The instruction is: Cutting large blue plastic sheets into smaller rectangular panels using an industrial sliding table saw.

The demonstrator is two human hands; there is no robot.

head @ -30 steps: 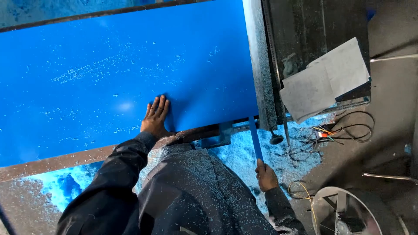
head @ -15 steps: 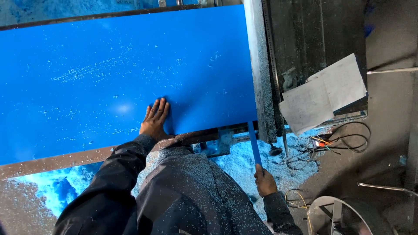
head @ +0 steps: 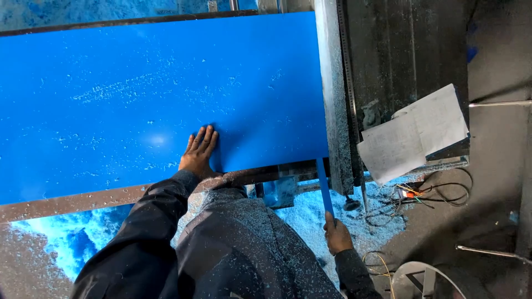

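While we look down past our dusty dark jacket, these lines set out what lies under our hands.

Left hand: our left hand [head: 198, 155] lies flat on the blue sheet [head: 138, 94], fingers straight and close together, palm down near the sheet's near edge; its grip is fully open and has hold of nothing.

Right hand: our right hand [head: 337, 235] hangs low beside our hip, its grip closed around the lower end of a narrow blue strip [head: 324, 188].

Blue strip: we see it run up from our right hand to the near right corner of the sheet, just beside the grey rail [head: 334, 99].

Blue sheet: it lies wide across the saw table [head: 83, 199], speckled with pale chips; its right edge meets the grey rail.

Table edge: a rusty brown bar runs along the near side, just under our left wrist.

Papers: a sheaf of white papers [head: 415, 133] rests on the dark machine bed to the right of the rail.

Floor: blue shavings [head: 310, 216] are heaped below the table, between our body and the loose wires [head: 426, 196].
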